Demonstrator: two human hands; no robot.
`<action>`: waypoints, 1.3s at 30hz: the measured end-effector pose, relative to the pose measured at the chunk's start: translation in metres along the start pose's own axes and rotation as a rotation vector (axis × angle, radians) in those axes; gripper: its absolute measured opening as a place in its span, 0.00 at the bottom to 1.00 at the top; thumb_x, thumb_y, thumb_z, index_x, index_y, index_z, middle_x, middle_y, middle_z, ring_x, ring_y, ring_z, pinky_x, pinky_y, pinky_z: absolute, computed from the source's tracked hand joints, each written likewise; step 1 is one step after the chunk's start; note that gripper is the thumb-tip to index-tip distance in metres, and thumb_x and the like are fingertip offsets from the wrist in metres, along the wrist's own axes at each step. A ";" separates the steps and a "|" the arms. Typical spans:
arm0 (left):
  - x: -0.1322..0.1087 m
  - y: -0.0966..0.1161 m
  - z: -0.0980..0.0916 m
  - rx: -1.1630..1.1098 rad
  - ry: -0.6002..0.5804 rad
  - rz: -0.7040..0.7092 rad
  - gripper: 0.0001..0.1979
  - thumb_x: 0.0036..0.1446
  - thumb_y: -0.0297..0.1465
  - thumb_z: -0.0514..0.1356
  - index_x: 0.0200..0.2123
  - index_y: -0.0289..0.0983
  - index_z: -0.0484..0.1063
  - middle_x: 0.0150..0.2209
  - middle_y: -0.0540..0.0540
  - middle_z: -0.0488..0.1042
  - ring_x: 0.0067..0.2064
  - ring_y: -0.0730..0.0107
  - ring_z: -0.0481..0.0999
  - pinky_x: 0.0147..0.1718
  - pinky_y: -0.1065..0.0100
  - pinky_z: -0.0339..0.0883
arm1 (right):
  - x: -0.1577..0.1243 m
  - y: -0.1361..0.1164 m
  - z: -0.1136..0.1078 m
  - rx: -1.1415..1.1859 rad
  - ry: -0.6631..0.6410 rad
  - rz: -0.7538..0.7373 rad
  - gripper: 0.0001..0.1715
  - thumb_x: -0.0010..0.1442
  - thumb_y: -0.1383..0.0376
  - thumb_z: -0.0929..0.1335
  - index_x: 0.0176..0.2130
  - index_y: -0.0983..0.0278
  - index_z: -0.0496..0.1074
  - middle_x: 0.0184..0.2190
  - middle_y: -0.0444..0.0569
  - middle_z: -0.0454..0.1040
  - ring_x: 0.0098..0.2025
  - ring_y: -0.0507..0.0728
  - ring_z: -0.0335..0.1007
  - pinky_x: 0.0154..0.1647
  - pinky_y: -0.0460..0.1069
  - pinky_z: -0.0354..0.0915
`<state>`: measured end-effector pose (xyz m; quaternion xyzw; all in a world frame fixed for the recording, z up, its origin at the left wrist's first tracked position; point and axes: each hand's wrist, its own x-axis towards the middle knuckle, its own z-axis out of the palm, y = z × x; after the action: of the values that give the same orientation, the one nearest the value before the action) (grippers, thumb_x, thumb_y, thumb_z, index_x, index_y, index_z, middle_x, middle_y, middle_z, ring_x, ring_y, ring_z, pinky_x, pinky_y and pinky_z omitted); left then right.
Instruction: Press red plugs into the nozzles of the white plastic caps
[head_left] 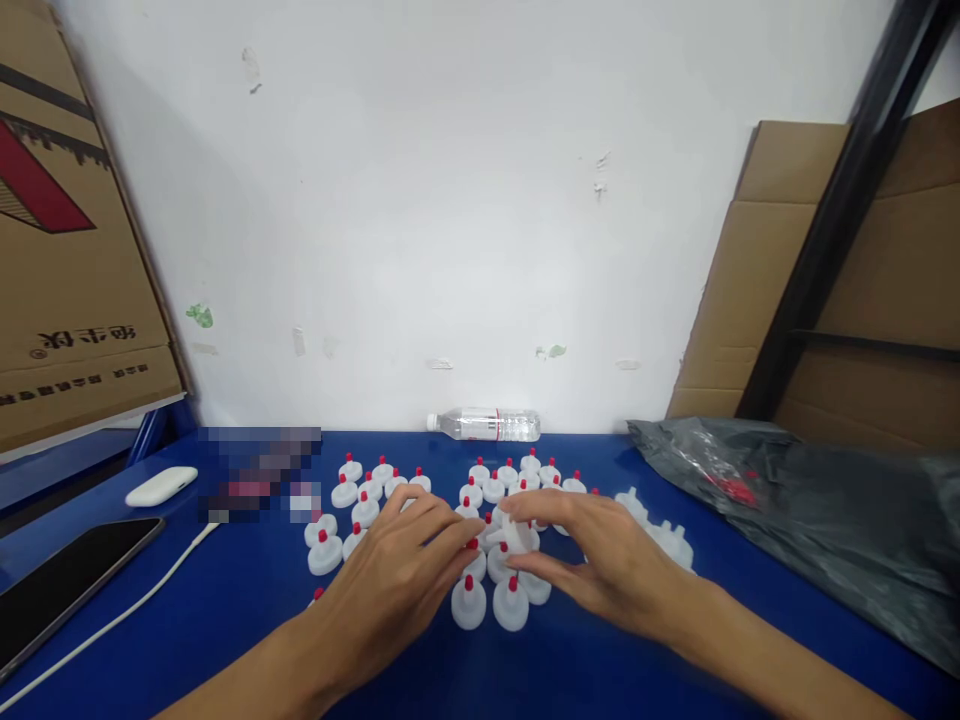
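My right hand grips a white plastic nozzle cap between thumb and fingers. That cap is tilted, its bare spout pointing left toward my left hand. The left thumb and fingers are closed together just beside the spout; a bit of red shows at their tips, but I cannot tell whether it is held or lies behind. Beneath and around both hands, several white nozzle caps with red tips stand upright on the blue table. Right of my right hand lie white nozzle caps without red tips, partly hidden.
A clear water bottle lies against the wall. On the right is a dark plastic bag with red tips on it. At the left are a phone, a white earbud case and a white cable. Cardboard flanks the table.
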<state>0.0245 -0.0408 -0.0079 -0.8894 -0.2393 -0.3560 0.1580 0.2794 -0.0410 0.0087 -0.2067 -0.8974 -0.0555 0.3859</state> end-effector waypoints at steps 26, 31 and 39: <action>0.010 0.014 -0.016 -0.144 -0.059 0.006 0.08 0.70 0.22 0.52 0.39 0.37 0.68 0.32 0.48 0.73 0.35 0.66 0.64 0.41 0.59 0.60 | 0.002 -0.018 0.007 -0.086 0.053 -0.092 0.14 0.72 0.66 0.66 0.56 0.61 0.69 0.45 0.51 0.81 0.44 0.55 0.81 0.44 0.48 0.76; 0.010 0.002 -0.011 0.066 -0.126 -0.147 0.08 0.69 0.27 0.55 0.45 0.37 0.73 0.41 0.43 0.76 0.45 0.56 0.69 0.50 0.49 0.62 | 0.002 0.003 -0.005 -0.300 -0.087 -0.061 0.13 0.72 0.71 0.61 0.51 0.63 0.72 0.51 0.56 0.79 0.46 0.59 0.80 0.43 0.53 0.75; -0.005 -0.013 0.005 0.512 -0.418 -0.217 0.14 0.66 0.29 0.57 0.51 0.32 0.77 0.52 0.30 0.75 0.55 0.39 0.70 0.54 0.42 0.64 | 0.003 0.045 -0.046 -0.320 -0.140 0.171 0.08 0.71 0.62 0.66 0.43 0.61 0.74 0.49 0.54 0.78 0.46 0.61 0.77 0.44 0.54 0.72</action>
<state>0.0170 -0.0292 -0.0137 -0.8440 -0.4412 -0.1092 0.2847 0.3273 -0.0108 0.0403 -0.3441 -0.8810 -0.1500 0.2881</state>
